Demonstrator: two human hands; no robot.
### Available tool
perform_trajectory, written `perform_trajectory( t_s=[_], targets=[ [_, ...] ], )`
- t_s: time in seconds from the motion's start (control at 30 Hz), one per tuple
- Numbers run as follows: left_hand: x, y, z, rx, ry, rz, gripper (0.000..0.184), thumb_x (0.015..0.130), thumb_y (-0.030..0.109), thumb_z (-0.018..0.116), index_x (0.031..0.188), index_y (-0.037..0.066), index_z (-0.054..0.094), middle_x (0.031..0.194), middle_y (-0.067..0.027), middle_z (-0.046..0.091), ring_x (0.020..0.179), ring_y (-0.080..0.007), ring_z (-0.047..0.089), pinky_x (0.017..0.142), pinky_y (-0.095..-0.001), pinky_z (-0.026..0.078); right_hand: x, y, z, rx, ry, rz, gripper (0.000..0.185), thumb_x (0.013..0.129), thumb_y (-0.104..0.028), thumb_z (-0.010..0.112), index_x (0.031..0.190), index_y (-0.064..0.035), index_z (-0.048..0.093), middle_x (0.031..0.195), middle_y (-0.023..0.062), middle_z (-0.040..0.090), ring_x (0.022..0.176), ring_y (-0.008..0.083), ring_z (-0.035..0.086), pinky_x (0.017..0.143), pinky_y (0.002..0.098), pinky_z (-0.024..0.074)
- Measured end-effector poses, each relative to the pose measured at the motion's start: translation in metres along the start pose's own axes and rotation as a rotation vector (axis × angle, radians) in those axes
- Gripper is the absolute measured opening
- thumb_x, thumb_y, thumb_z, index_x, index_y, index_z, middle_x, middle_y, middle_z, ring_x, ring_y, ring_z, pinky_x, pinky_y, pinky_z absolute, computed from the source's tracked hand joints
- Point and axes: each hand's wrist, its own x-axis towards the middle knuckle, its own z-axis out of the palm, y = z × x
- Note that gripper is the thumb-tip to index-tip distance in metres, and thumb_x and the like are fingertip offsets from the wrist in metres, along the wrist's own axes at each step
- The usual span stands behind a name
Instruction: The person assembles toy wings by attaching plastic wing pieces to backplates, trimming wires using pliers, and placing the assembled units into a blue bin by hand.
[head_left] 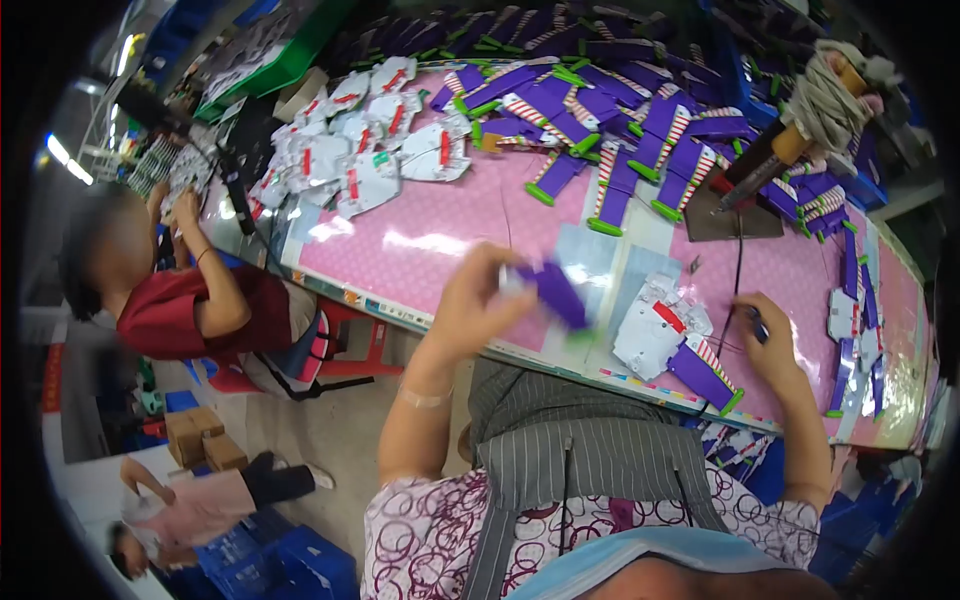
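My left hand (478, 305) is raised over the front edge of the table, its fingers closed on a purple wing piece (556, 293) blurred by motion, with a green tip. Between my hands lies a white body part (655, 325) with a red strip, and a purple wing with a striped edge and green tip (703, 372) sits against its right side. At the right, my right hand (768, 335) has its fingers curled around a small dark tool (758, 324), beside a dark cord hanging down.
White body parts (370, 180) are piled at the back left, purple wings (615, 180) at the back. A stand with wrapped string (828, 100) is at the back right. Joined pieces (843, 314) lie far right. A co-worker (190, 305) sits at the left; another person (190, 505) is beyond.
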Motion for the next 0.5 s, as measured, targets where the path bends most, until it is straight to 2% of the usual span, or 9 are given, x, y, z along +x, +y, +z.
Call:
perform_trajectory(
  t_s=[0.03,0.1,0.13,0.2,0.27,0.3,0.33,0.4,0.5],
  targets=[
    [-0.019,0.003,0.003,0.1,-0.153,0.023,0.026,0.079,0.002,0.065,0.1,0.002,0.049,0.1,-0.0051,0.052,0.096,-0.0134,0.053,0.082,-0.0282,0.045,0.006,-0.006,0.005,0.013,0.015,-0.038,0.032,0.073,0.0,0.062,0.105,-0.0053,0.059,0.092,0.0148,0.062,0.083,0.0325,0.059,0.078,0.0353,0.047],
    [-0.05,-0.003,0.025,-0.232,-0.341,-0.183,0.025,0.077,0.0,0.066,0.097,0.001,0.052,0.097,-0.0047,0.053,0.093,-0.012,0.053,0.08,-0.0265,0.045,0.021,-0.023,0.009,-0.1,-0.189,-0.045,0.054,0.07,-0.007,0.065,0.122,-0.0098,0.05,0.101,0.0159,0.062,0.088,0.0353,0.059,0.081,0.0411,0.0451],
    [-0.066,-0.009,0.035,-0.402,-0.345,-0.404,0.025,0.076,-0.001,0.067,0.096,0.002,0.053,0.095,-0.0039,0.056,0.087,-0.0102,0.054,0.077,-0.0238,0.045,0.027,-0.031,0.009,-0.142,-0.295,-0.085,0.064,0.069,-0.008,0.065,0.129,-0.0124,0.043,0.099,0.0164,0.062,0.087,0.0355,0.059,0.078,0.042,0.0448],
    [-0.08,-0.023,0.048,-0.55,-0.366,-0.484,0.022,0.079,0.0,0.066,0.097,0.001,0.054,0.092,-0.0031,0.059,0.082,-0.0083,0.055,0.074,-0.0221,0.046,0.037,-0.036,0.014,-0.162,-0.404,-0.092,0.068,0.07,-0.011,0.065,0.133,-0.0136,0.039,0.092,0.0168,0.063,0.084,0.0351,0.059,0.076,0.0417,0.0442],
    [-0.09,-0.029,0.058,-0.679,-0.208,-0.646,0.018,0.082,0.003,0.064,0.098,0.001,0.055,0.091,-0.0029,0.06,0.08,-0.0078,0.056,0.072,-0.0216,0.046,0.044,-0.046,0.007,-0.182,-0.475,-0.048,0.068,0.071,-0.012,0.064,0.133,-0.015,0.038,0.088,0.0165,0.063,0.082,0.0347,0.059,0.076,0.0415,0.0438],
    [-0.091,-0.034,0.064,-0.576,-0.209,-0.509,0.02,0.085,0.005,0.06,0.103,0.001,0.053,0.09,-0.0028,0.061,0.08,-0.0072,0.055,0.071,-0.0212,0.045,0.045,-0.048,0.003,-0.21,-0.551,-0.013,0.069,0.071,-0.013,0.064,0.134,-0.0163,0.036,0.085,0.0163,0.064,0.08,0.0344,0.06,0.076,0.0413,0.0433],
    [-0.09,-0.035,0.066,-0.581,-0.211,-0.521,0.02,0.085,0.005,0.06,0.103,0.001,0.053,0.09,-0.0028,0.061,0.08,-0.0072,0.055,0.071,-0.0212,0.045,0.045,-0.045,0.004,-0.205,-0.559,-0.004,0.069,0.071,-0.013,0.064,0.134,-0.0163,0.036,0.085,0.0163,0.064,0.08,0.0344,0.06,0.076,0.0413,0.0433],
    [-0.07,-0.034,0.072,-0.347,-0.02,-0.475,0.02,0.088,0.007,0.057,0.107,0.001,0.051,0.089,-0.0021,0.06,0.08,-0.0065,0.055,0.069,-0.0209,0.044,0.046,-0.039,0.001,-0.15,-0.55,-0.114,0.067,0.073,-0.014,0.063,0.134,-0.0193,0.037,0.081,0.0162,0.063,0.079,0.0339,0.06,0.076,0.0417,0.043],
    [-0.028,-0.022,0.075,-0.091,-0.041,-0.229,0.018,0.09,0.01,0.055,0.105,0.001,0.054,0.084,-0.0025,0.059,0.075,-0.0078,0.054,0.067,-0.0218,0.043,0.044,-0.026,0.005,-0.073,-0.52,-0.11,0.051,0.073,-0.014,0.063,0.121,-0.0174,0.047,0.083,0.0138,0.064,0.078,0.0332,0.06,0.074,0.0416,0.0437]
  ],
)
